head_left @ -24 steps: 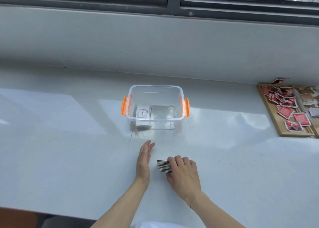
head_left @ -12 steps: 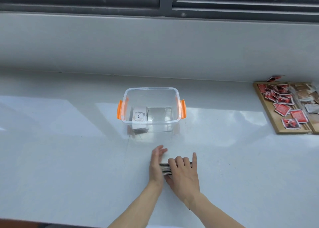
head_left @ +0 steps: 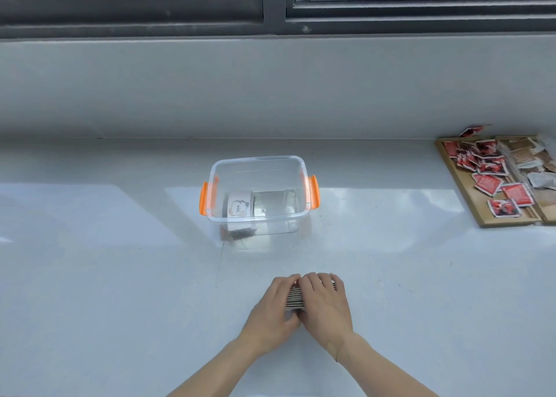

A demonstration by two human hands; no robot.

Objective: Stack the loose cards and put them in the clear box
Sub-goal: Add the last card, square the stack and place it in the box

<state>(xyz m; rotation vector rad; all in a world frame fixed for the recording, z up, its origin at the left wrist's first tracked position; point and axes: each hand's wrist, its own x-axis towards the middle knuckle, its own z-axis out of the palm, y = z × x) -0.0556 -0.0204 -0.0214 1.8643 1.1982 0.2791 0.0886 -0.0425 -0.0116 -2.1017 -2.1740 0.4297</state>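
A stack of striped black-and-white cards [head_left: 294, 298] lies on the white counter near me. My left hand [head_left: 272, 309] presses against its left side and my right hand [head_left: 325, 303] covers its top and right side, so both hands close around the stack. Only a strip of the stack's edge shows between them. The clear box [head_left: 258, 163] with orange side latches stands open farther back, apart from my hands. Inside it lie a white card with "love" printed on it [head_left: 239, 206] and some grey cards.
A wooden tray [head_left: 472, 198] at the right holds several red packets and some brown sachets. A grey wall and a dark window frame run along the back of the counter.
My left hand slid right from the bare counter until it met the stack's left side. My right hand stayed on the cards and curled its fingers over them.
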